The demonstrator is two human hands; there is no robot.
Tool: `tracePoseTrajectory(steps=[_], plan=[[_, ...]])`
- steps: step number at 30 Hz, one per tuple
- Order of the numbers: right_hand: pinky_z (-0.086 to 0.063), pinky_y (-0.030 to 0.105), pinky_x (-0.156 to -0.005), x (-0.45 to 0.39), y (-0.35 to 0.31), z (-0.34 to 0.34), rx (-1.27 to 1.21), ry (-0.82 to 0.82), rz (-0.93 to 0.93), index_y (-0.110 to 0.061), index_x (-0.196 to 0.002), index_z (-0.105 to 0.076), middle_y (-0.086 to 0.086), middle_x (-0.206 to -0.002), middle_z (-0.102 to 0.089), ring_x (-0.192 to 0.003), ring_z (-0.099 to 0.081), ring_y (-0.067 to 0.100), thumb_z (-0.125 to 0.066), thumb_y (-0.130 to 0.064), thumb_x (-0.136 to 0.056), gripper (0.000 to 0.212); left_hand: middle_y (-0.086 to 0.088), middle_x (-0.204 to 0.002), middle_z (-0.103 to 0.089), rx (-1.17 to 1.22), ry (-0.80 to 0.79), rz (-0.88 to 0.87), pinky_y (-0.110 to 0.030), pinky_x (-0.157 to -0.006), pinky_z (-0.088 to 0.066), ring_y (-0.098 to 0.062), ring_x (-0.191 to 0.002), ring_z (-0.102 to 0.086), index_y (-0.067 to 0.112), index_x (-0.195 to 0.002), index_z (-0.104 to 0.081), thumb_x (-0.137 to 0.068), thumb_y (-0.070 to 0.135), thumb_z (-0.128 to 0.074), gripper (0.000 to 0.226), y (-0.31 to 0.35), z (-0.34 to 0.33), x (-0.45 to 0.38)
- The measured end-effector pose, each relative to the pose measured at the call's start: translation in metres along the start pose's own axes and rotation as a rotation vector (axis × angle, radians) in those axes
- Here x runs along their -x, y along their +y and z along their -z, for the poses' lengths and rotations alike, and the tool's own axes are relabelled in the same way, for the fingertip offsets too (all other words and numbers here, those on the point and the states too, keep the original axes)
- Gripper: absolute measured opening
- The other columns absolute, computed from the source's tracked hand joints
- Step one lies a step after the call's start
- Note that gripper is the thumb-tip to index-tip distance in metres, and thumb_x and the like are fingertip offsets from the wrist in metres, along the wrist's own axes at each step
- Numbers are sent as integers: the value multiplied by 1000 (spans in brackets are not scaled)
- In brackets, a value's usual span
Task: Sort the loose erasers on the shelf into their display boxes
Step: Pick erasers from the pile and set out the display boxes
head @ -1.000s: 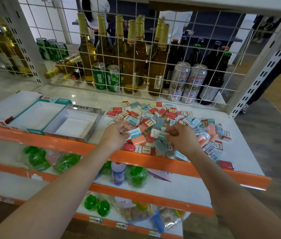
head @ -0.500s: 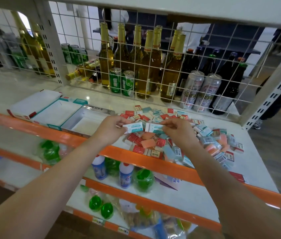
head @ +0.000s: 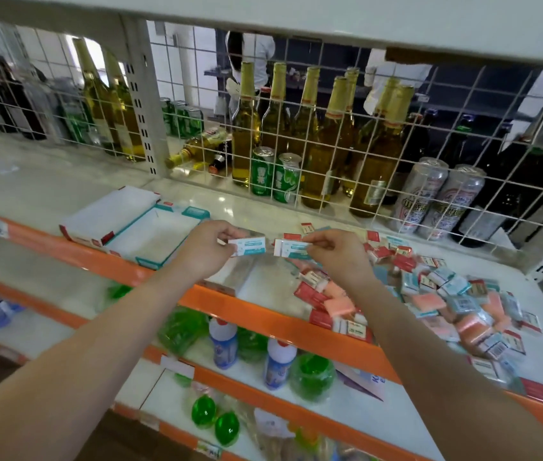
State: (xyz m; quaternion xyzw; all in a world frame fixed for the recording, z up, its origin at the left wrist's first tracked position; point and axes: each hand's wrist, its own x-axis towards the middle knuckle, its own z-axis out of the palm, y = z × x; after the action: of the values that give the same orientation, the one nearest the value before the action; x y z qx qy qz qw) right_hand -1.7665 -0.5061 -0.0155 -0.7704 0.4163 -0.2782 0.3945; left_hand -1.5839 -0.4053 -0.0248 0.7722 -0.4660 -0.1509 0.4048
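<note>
My left hand (head: 205, 251) pinches a white-and-teal eraser (head: 250, 245) above the shelf. A similar teal eraser (head: 291, 247) is pinched in my right hand (head: 338, 256), a short gap from the first. Both hang over a grey display box (head: 246, 277), blurred and partly hidden by my arms. To its left stand a teal-edged display box (head: 157, 236) and a red-edged display box (head: 110, 211), both showing white bottoms. A heap of loose erasers (head: 429, 294), red, pink and teal, covers the shelf to the right.
A white wire grid (head: 330, 161) backs the shelf, with beer bottles (head: 316, 134) and cans (head: 275, 176) behind it. The orange shelf lip (head: 263, 317) runs along the front. Lower shelves hold green bottles (head: 311, 377) and white bottles (head: 223, 341). People stand beyond the grid.
Both hands have lifted out of the eraser heap, each with a teal eraser, and moved left toward the boxes. The camera has swung left with them.
</note>
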Motion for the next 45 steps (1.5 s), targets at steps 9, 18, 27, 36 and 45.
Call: tracePoseTrajectory(steps=[9,18,27,36,45], plan=[[-47,15,-70,-42,-52,-91,17,47,-37,-7,-104,-67,-2,-92,-59,-88,-55,10,-55,-6,-90,19,-4,-103,-60,-123,-18,-37,-23,-79,-44,-12,-93,-50,8,-99,-65,-89,1,-53,17,-67,77,-58],[-40,3,-53,-70,-85,-174,176,94,-127,-11,-110,-65,6,-115,-65,-96,-58,17,-53,-11,-92,23,-4,-101,-61,-242,-146,-71,-19,-73,-39,-13,-86,-52,9,-100,-66,-85,2,-57,19,-126,124,-104],[-52,34,-88,-89,-98,-214,317,45,-174,-8,-106,-61,9,-114,-60,-104,-56,23,-52,-10,-92,16,-4,-93,-58,-232,-205,-79,-26,-77,-42,-20,-90,-56,6,-98,-63,-85,9,-61,14,-142,121,-127],[-50,27,-84,-97,-94,-221,524,-24,-134,-4,-109,-63,11,-115,-50,-104,-55,27,-48,-14,-94,24,-6,-111,-58,-496,-167,-250,-30,-79,-41,-23,-102,-53,14,-109,-63,-88,22,-59,23,-159,124,-136],[-39,32,-102,-117,-91,-220,705,-294,23,-11,-134,-42,8,-132,-41,-119,-40,22,-68,-31,-80,63,-3,-135,-45,-660,-506,-459,-27,-101,-35,-19,-122,-42,17,-138,-41,-81,34,-68,66,-162,126,-154]])
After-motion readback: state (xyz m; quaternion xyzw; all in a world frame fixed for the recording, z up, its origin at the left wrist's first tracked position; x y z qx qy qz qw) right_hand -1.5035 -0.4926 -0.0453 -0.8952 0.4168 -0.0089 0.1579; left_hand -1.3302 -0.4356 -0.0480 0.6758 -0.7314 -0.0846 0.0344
